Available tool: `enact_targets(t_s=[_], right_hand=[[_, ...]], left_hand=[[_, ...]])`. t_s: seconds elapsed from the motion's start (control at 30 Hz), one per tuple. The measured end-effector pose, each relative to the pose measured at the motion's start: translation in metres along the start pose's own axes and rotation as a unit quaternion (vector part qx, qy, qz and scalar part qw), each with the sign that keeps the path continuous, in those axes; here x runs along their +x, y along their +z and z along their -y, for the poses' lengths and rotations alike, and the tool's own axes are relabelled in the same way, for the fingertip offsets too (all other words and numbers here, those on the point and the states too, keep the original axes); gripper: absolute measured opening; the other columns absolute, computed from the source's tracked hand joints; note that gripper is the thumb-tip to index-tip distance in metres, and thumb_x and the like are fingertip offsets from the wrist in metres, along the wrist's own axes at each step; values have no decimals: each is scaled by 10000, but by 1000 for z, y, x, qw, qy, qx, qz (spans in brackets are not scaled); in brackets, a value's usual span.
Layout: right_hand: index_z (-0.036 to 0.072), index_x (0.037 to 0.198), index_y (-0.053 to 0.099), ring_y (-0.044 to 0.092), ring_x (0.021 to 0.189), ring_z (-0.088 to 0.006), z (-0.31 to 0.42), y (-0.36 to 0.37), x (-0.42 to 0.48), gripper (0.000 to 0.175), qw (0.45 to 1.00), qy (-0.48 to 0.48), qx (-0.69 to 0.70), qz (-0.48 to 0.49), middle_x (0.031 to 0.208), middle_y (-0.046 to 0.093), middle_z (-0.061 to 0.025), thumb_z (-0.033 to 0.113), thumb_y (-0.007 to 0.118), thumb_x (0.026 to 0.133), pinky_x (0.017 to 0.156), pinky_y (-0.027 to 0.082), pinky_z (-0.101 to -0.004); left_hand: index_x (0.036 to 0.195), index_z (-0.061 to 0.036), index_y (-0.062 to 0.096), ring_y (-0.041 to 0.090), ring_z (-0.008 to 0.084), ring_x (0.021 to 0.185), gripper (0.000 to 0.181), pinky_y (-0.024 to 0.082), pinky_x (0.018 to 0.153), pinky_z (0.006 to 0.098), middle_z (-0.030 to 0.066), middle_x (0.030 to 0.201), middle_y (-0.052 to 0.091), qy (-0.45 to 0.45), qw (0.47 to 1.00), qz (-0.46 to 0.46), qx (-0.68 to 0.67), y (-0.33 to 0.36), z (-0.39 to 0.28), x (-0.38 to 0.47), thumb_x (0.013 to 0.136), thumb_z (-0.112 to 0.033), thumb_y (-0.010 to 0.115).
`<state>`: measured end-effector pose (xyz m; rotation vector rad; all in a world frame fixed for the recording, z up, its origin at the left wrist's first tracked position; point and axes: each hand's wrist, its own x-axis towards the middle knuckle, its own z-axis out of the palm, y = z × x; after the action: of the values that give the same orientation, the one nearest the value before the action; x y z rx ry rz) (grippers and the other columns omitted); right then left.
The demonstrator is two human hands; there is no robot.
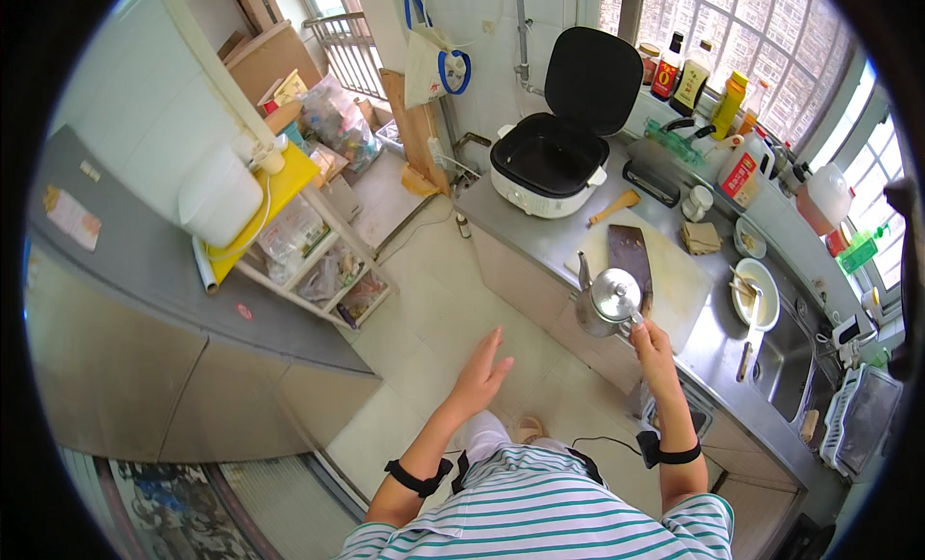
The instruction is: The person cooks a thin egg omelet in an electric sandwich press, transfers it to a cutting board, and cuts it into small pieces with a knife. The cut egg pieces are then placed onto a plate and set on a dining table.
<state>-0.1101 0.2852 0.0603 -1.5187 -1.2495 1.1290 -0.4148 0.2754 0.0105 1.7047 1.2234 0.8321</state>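
My right hand (652,349) grips the handle of a small stainless steel kettle (605,307), lid on, its spout pointing away from me. The kettle is over the near edge of the counter, beside a white cutting board (679,293) that bears a dark-bladed cleaver (630,253). Lower and to the left, my left hand (478,376) is above the floor with its fingers apart, holding nothing. Farther back on the counter stands a white electric cooker (549,166) with a black inside and its black lid raised. A wooden spatula (614,207) lies between cooker and board.
At the right are a steel sink (784,358), a white bowl (766,307) with utensils, and a dish rack (856,423). Sauce bottles (691,78) line the windowsill. A shelf rack (318,267) with a yellow top and a grey counter (217,322) stand at the left.
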Motion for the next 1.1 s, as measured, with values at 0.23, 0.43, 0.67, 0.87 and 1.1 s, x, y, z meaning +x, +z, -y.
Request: enact_targets(t_s=[0.23, 0.43, 0.67, 0.87, 1.1], right_hand=[[73, 713, 417, 315, 657, -60, 30, 25, 90, 346, 996, 11, -17, -90, 679, 352, 62, 297, 459, 973, 581, 280, -232], [75, 724, 425, 309, 659, -58, 55, 35, 154, 332, 986, 54, 0, -158, 688, 351, 67, 293, 463, 972, 584, 275, -227], [55, 743, 463, 338, 664, -50, 72, 16, 215, 334, 976, 22, -81, -200, 700, 375, 75, 297, 467, 973, 576, 285, -222], [43, 716, 447, 317, 612, -59, 77, -7, 256, 362, 975, 21, -141, -172, 644, 357, 55, 301, 488, 967, 529, 274, -247], [9, 737, 489, 355, 588, -106, 80, -1, 274, 366, 957, 95, -235, -143, 601, 383, -10, 308, 510, 947, 528, 310, -299]], left_hand=[[1419, -5, 273, 398, 321, 1281, 577, 316, 1057, 377, 221, 1400, 372, 52, 995, 85, -11, -56, 32, 140, 950, -262, 491], [1415, -24, 298, 435, 273, 1260, 537, 327, 1050, 355, 165, 1386, 420, 85, 975, 203, 24, -91, 41, 238, 952, -221, 484], [1419, -45, 301, 469, 272, 1222, 547, 356, 1024, 356, 162, 1365, 441, 85, 956, 282, -8, -92, 47, 310, 947, -239, 497], [1425, -51, 291, 482, 263, 1209, 551, 369, 1013, 356, 157, 1366, 438, 74, 952, 297, -10, -100, 57, 339, 950, -245, 491], [1420, -46, 300, 485, 270, 1204, 539, 374, 1007, 355, 166, 1357, 443, 59, 945, 321, -16, -115, 67, 371, 953, -245, 480]])
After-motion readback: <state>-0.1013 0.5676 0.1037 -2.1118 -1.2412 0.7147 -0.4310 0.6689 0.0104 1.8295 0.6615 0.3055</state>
